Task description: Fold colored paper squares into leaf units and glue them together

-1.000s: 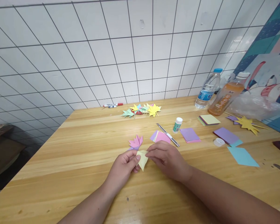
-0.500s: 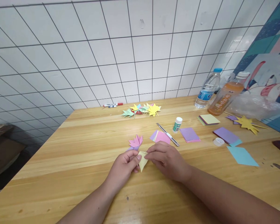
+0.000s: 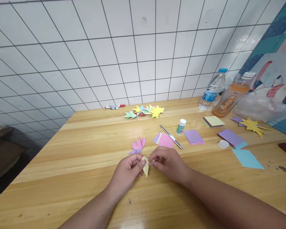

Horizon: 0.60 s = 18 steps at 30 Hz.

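A pale yellow piece of folded paper (image 3: 146,168), kite-like with its point toward me, is held between both hands above the wooden table. My left hand (image 3: 128,168) pinches its left side, thumb on top. Thumb and fingertips of my right hand (image 3: 168,163) are closed on its right edge. Just beyond the left fingers lie a pink folded paper leaf (image 3: 138,143) and a purple folded piece (image 3: 135,151). Past my right hand are pink and purple paper squares (image 3: 166,141), with a utility knife (image 3: 171,136) lying across them.
A glue stick (image 3: 181,127) stands uncapped near purple squares (image 3: 193,136); a white cap (image 3: 223,144) lies farther right. Folded paper leaves (image 3: 154,111) and markers (image 3: 115,107) lie by the tiled wall. A water bottle (image 3: 211,92) and an orange drink bottle (image 3: 231,98) stand back right.
The right fingers have shifted from lying over the paper to pinching its right edge. The paper now looks narrower, its lower point slightly farther right. My left hand keeps its hold.
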Tool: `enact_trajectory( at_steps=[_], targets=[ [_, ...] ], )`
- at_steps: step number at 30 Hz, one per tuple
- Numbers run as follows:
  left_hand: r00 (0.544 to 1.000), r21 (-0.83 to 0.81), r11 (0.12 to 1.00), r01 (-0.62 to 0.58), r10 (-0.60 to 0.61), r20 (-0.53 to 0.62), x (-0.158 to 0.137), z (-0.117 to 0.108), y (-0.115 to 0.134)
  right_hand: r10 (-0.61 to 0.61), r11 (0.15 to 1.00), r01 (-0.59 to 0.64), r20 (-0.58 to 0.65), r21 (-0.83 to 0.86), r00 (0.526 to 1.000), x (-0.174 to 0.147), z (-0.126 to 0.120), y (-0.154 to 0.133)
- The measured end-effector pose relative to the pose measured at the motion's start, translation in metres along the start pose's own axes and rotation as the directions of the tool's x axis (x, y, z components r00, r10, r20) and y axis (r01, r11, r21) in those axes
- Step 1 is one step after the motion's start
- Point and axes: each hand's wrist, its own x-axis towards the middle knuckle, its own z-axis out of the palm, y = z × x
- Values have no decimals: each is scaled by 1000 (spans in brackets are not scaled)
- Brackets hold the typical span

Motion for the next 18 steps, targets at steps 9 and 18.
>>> enact_trajectory(
  at_steps=[9,18],
  targets=[
    [995,-25,998,-55,57,76,-1,1,-2,-71,994,71,4,-88,997,-2,0,3],
    [998,23,1000,-16,14,56,-1,-2,0,-99,995,100,-41,27,994,0,2,8]
  ],
)
